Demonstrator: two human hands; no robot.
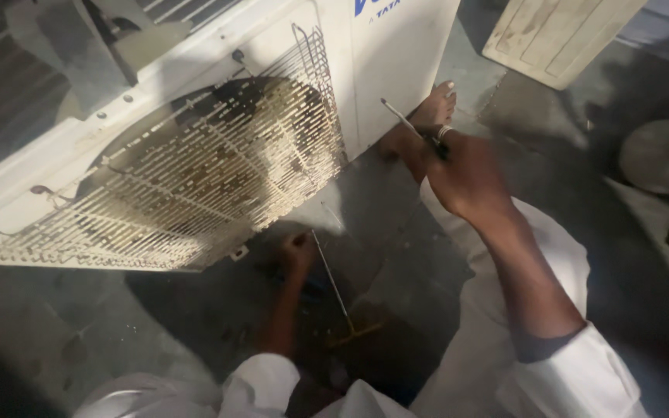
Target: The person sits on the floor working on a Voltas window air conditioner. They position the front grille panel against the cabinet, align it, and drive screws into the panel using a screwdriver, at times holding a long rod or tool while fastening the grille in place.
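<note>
One head-worn camera looks steeply down, close over the white outdoor unit [195,139] and floor [396,232].

Blue label [373,8] atop white casing [404,54]

Right hand [466,178] grips a screwdriver [408,124] beside the white fan unit [195,155]; left hand [297,254] reaches beneath its grille [195,178].

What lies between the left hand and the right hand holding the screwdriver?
In the head view, bare grey floor separates left hand from right hand gripping the screwdriver.
</note>
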